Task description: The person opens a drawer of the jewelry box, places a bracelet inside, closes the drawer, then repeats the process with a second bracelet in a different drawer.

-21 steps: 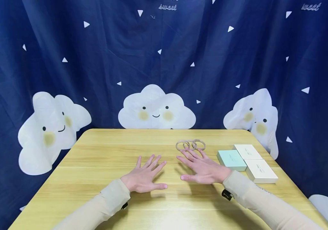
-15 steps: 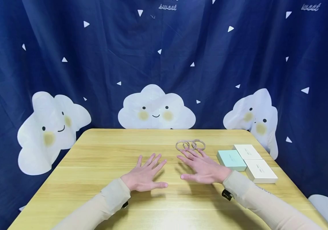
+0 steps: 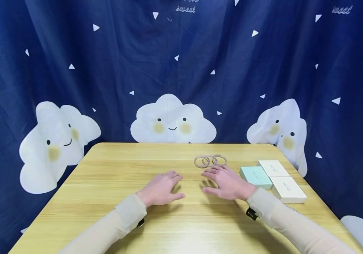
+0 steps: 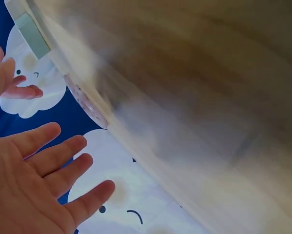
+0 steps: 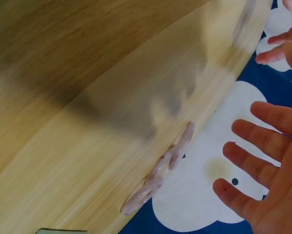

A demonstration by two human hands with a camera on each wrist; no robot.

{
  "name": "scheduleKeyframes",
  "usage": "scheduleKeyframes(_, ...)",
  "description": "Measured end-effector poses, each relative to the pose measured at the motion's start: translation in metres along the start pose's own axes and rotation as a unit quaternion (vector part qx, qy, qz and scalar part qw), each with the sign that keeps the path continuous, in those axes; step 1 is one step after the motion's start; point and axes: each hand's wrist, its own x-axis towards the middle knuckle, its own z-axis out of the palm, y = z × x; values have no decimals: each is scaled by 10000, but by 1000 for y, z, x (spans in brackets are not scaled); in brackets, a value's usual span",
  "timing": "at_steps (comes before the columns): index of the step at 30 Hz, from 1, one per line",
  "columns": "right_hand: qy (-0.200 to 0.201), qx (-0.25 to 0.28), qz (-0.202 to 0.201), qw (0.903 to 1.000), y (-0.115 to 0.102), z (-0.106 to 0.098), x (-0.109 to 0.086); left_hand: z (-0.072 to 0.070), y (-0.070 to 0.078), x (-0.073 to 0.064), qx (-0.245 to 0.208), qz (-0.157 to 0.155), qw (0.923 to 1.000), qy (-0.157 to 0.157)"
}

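My left hand (image 3: 160,189) hovers over the middle of the wooden table and holds nothing. Its fingers (image 4: 63,153) are spread and slightly bent in the left wrist view. To its right hovers my right hand (image 3: 227,184), palm down and also holding nothing. Three pale pinkish bangles (image 3: 214,161) lie in an overlapping row just beyond the right fingertips. In the right wrist view the bangles (image 5: 183,145) lie flat on the wood, apart from the right hand's relaxed fingers (image 5: 255,163).
A mint-green box (image 3: 256,176) and two white boxes, one behind (image 3: 273,167) and one in front (image 3: 287,189), sit together at the table's right side. The table (image 3: 105,176) ends at a dark blue curtain (image 3: 114,70) printed with clouds.
Both hands have changed from flat, widely spread fingers to looser, slightly bent ones. They have shifted a little, while the bangles and boxes stay put.
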Motion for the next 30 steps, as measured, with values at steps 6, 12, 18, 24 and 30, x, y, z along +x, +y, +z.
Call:
scheduleKeyframes(6,42,-33,33,10000,7,1,-2,2,0,10,-7,19,9997,248)
scheduleKeyframes(12,-78,26,213,9997,12,-4,-6,3,3,21,-27,38,9997,245)
scheduleKeyframes(18,-179,-96,351,9992,19,-14,-13,4,11,35,4,75,9997,228)
scheduleKeyframes(24,-283,-37,514,9983,30,-21,-21,4,22,54,31,225,9996,183)
scheduleKeyframes(30,-331,29,598,9977,43,-25,-30,2,37,69,-34,284,9995,115)
